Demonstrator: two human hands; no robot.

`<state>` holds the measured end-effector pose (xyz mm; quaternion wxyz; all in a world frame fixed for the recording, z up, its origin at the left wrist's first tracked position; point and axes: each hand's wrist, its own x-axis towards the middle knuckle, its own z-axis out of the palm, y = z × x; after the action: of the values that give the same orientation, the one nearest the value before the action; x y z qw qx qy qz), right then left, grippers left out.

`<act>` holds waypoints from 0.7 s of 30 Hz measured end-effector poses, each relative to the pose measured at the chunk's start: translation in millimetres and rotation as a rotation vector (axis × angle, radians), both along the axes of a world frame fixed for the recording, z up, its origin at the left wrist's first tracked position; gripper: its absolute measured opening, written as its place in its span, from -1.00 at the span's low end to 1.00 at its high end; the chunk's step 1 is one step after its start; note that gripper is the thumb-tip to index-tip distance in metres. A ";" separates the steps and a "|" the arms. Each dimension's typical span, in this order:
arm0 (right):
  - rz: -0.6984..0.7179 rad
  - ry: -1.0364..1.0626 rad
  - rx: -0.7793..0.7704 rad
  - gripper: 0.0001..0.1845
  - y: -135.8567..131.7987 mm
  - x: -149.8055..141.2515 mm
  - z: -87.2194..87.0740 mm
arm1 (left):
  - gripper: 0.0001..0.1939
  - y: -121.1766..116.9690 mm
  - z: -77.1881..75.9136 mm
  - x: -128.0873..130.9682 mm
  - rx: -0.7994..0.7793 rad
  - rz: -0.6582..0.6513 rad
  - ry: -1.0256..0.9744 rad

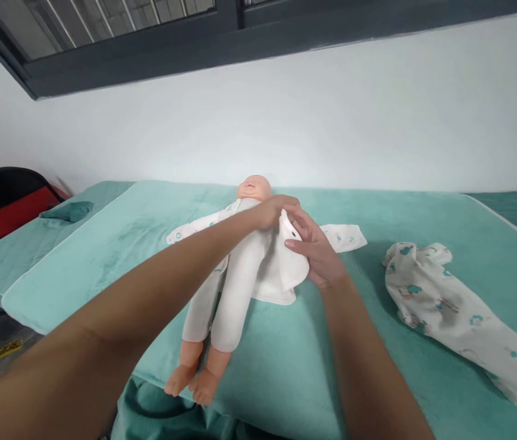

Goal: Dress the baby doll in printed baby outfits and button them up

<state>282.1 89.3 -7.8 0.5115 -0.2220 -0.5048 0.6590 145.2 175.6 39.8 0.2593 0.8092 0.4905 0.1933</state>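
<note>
In the head view, your right hand (311, 247) is pinching the flap (293, 267) of a white, teal-printed cloth shirt (271, 288), spreading to both sides of a white-bodied doll (239, 284). Your left hand (275, 212) is bending near the flap's top; I cannot tell its grip.

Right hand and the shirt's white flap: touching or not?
Touching. The head view shows the right hand with its thumb laid over the white flap.

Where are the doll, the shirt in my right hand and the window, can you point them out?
Doll (240, 278), head view: on its white upper leg.
Shirt (292, 264), head view: on its raised white flap.
Window (139, 56), head view: on its dark lower frame.
</note>
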 end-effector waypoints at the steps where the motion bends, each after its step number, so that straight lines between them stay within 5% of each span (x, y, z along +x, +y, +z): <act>1: 0.024 -0.002 0.010 -0.31 -0.9 -1.0 0.1 | -0.87 1.4 4.6 -7.3 0.011 -0.021 -0.012; 5: 0.185 0.004 0.102 -0.34 -4.4 -8.4 -0.5 | -0.91 4.4 12.9 -40.0 0.147 0.031 -0.135; 10: 0.512 -0.066 0.081 -0.37 -7.0 -12.9 -2.8 | -0.88 -1.3 -2.1 -81.4 0.260 0.286 -0.034; 16: 0.396 -0.056 0.074 -0.50 -6.8 -7.4 -0.8 | -0.84 -34.0 -12.8 -85.7 0.238 0.446 -0.238; 21: 0.393 -0.099 0.044 -0.51 -6.5 -6.9 -4.1 | -0.63 -82.1 -14.1 -73.0 0.089 0.286 -0.357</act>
<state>275.3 82.8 -11.9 0.3523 -0.1400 -0.5771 0.7234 72.2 93.5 25.7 0.2757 0.6950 0.5378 0.3895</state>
